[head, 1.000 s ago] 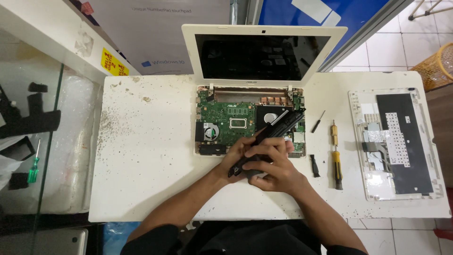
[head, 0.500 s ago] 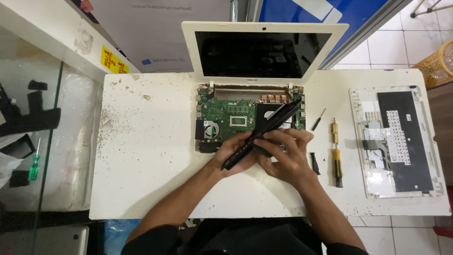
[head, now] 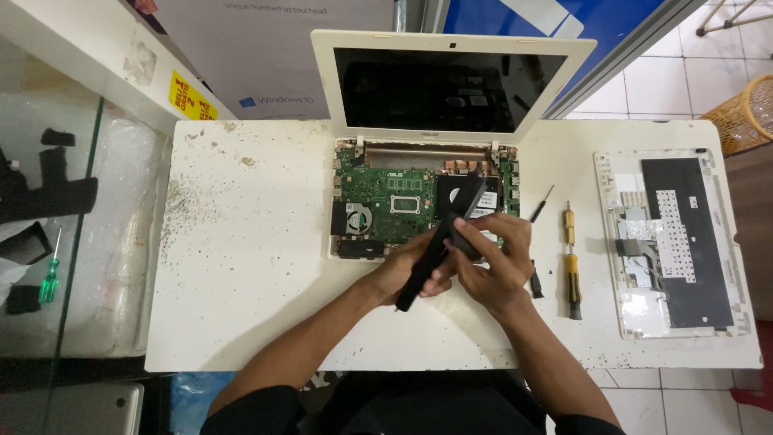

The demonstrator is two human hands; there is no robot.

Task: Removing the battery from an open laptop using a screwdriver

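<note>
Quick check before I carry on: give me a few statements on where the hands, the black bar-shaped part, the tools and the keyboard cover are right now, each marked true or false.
1. Both the left hand and the right hand grip the long black bar-shaped part. True.
2. The laptop lies open with its green mainboard exposed. True.
3. The yellow-handled screwdriver lies left of the laptop. False: it lies right of it, on the white table.
4. The removed keyboard cover sits at the table's right end. True.
5. The laptop screen is lit. False: it is dark.
6. The green-handled screwdriver is in the right hand. False: it lies far left, off the table.
</note>
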